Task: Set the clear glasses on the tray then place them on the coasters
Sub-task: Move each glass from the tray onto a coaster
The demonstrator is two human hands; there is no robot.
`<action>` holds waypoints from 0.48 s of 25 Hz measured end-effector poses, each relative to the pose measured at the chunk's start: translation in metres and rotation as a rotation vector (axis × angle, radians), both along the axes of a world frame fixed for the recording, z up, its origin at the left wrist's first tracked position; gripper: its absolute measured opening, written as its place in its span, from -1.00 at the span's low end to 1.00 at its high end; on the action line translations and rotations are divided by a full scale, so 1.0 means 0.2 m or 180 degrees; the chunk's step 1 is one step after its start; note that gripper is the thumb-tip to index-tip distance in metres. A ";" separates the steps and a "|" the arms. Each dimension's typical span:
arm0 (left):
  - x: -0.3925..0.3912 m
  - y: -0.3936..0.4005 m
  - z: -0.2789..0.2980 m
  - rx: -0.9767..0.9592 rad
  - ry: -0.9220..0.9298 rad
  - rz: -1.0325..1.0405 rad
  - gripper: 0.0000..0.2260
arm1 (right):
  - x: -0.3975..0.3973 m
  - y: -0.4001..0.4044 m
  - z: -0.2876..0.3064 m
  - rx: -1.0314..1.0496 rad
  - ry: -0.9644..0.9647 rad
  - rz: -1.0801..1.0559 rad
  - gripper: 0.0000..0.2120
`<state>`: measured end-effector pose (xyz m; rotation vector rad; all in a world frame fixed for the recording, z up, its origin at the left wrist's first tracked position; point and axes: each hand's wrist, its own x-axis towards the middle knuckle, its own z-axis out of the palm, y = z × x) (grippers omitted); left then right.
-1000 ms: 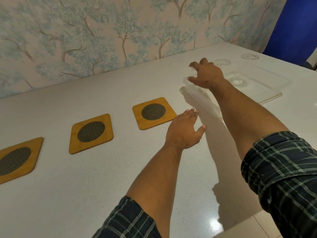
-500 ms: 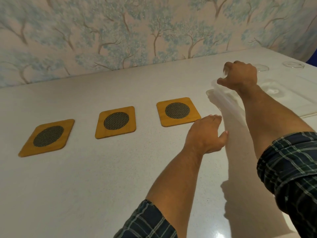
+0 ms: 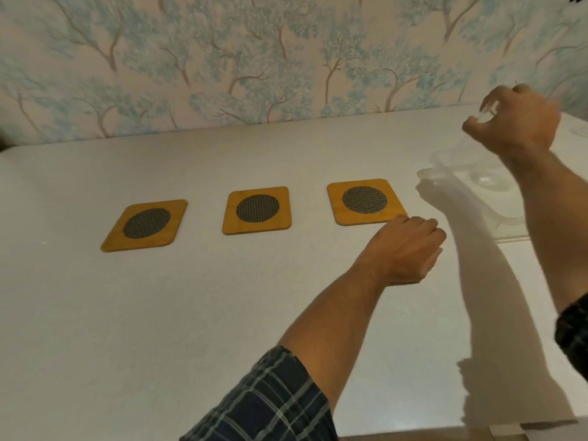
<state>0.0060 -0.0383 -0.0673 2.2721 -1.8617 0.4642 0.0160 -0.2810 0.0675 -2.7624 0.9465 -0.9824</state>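
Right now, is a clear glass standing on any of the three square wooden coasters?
No, all three square wooden coasters lie bare on the white table.

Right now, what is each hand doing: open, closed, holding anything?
Left hand: loosely curled, empty, beside the nearest square bamboo coaster.
Right hand: fingers curled above the clear plastic tray; whether it holds a glass cannot be told.

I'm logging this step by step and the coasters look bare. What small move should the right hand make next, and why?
Probably carry the right hand leftward and down toward the nearest coaster. Its fingers are curled as if around a clear glass, though blur hides it, and all three coasters sit empty. The left hand rests beside that coaster.
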 end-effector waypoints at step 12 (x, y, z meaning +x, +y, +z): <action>0.39 1.16 0.06 -0.0479 0.0669 0.2320 -0.32 | 0.32 0.92 0.13 0.0087 -0.0347 0.1602 -0.62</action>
